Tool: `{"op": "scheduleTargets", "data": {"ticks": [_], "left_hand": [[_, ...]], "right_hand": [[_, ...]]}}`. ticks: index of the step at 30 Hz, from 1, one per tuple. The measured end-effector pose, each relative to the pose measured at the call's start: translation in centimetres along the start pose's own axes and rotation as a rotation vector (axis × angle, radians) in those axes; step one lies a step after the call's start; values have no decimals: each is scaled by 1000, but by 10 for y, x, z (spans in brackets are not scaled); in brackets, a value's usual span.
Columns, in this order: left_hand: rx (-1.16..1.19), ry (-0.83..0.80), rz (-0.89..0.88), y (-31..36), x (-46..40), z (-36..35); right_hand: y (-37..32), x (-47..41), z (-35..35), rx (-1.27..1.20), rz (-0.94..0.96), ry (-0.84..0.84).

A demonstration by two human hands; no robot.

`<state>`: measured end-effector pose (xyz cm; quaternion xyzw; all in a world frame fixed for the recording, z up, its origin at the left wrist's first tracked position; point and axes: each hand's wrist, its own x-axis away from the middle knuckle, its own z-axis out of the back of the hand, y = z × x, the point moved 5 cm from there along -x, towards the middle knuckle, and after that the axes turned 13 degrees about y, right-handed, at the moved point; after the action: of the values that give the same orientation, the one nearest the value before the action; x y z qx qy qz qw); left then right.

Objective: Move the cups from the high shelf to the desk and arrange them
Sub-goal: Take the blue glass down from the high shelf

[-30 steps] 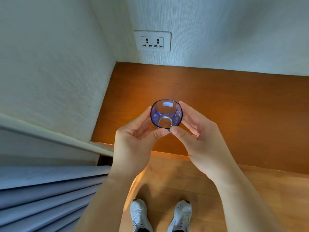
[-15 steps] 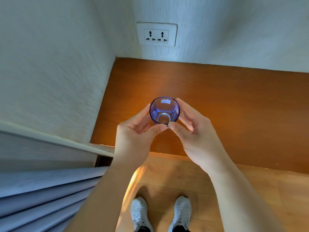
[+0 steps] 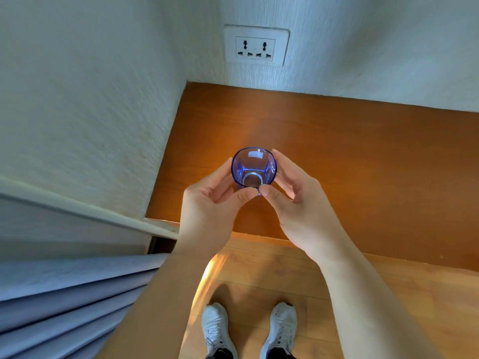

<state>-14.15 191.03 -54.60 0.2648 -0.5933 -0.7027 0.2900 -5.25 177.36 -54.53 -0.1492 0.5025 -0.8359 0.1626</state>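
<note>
A small clear blue cup (image 3: 254,165) stands upright, mouth up, over the left part of the brown wooden desk (image 3: 350,156). I look straight down into it. My left hand (image 3: 210,206) holds its left side with thumb and fingers. My right hand (image 3: 295,198) holds its right side, and the two thumb tips meet at the cup's near edge. Whether the cup's base touches the desk I cannot tell. The high shelf is out of view.
White walls meet in a corner at the desk's back left, with a wall socket (image 3: 256,46) above the desk. Grey curtain folds (image 3: 67,299) hang at the lower left. Below the desk edge lie the wooden floor (image 3: 388,307) and my white shoes (image 3: 282,325).
Both hands have carried the cup slightly forward and down toward the desk; the view has tilted a little, so the socket sits lower in the frame.
</note>
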Motion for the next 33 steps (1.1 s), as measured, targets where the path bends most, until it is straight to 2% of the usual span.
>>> {"op": "scheduleTargets", "data": {"ticks": [5, 23, 27, 33], "left_hand": [[-43, -18, -16, -4, -6, 0], [-145, -24, 115, -11, -14, -10], [-143, -28, 213, -6, -9, -9], [-26, 90, 302, 33, -1, 9]], "right_hand": [[2, -3, -4, 6, -12, -4], [3, -15, -6, -16, -90, 16], [-2, -8, -1, -123, -162, 33], [-30, 10, 19, -331, -284, 171]]}}
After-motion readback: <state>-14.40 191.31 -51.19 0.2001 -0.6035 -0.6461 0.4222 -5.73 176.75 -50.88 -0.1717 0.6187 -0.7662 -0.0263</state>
